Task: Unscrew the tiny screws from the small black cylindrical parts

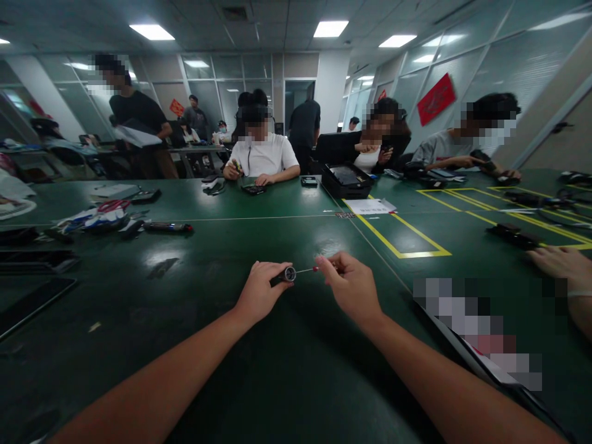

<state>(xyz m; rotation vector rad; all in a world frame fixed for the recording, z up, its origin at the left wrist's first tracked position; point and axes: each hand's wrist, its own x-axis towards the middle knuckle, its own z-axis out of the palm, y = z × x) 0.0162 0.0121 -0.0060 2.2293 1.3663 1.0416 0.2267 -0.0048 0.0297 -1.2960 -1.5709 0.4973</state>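
Over the green table, my left hand (263,287) is closed around a short black tube (289,274), much like a small flashlight, with its silver-ringed round end turned toward me. My right hand (354,287) pinches a thin screwdriver (306,270) with a slim metal shaft and a red part by the fingertips. The shaft points left at the ringed end of the tube. Whether its tip touches the tube or stops just short, I cannot tell. Most of the screwdriver's handle is hidden in my right fingers.
Left on the green table (208,370) lie a black pen-shaped tool (167,227), a pile of cables and tools (104,216) and a dark tablet (32,302). A folder with papers (462,333) is at right, near another person's hand (562,266). Several people sit opposite, beyond a black case (346,179).
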